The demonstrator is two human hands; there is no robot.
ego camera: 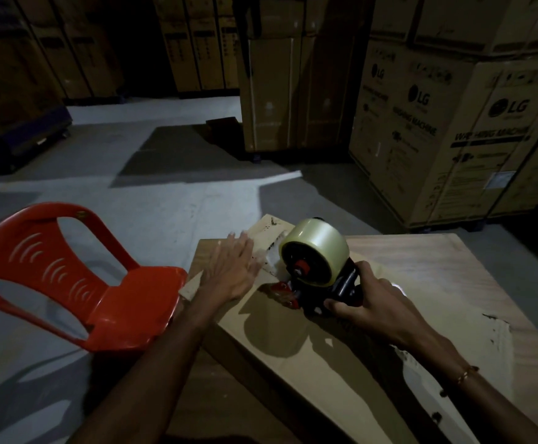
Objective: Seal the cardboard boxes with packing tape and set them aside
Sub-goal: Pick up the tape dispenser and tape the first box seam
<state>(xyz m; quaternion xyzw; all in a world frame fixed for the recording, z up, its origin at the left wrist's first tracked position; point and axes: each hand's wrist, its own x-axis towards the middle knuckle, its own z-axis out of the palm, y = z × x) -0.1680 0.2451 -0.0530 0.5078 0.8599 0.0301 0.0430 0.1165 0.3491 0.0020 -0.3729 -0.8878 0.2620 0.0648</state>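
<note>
Your left hand (234, 270) lies flat on the cardboard box (309, 341) on the desk (447, 261); your right hand (370, 302) grips the tape dispenser (315, 267). Keep it low; the tape seems, maybe, already stuck

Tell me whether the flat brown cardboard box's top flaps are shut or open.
Shut: the flat brown cardboard box has flaps lying flat, the left hand pressing them, the right hand gripping the black tape dispenser on top.

dispenser (317, 267) on box (293, 341), chair (78, 280) left
</note>
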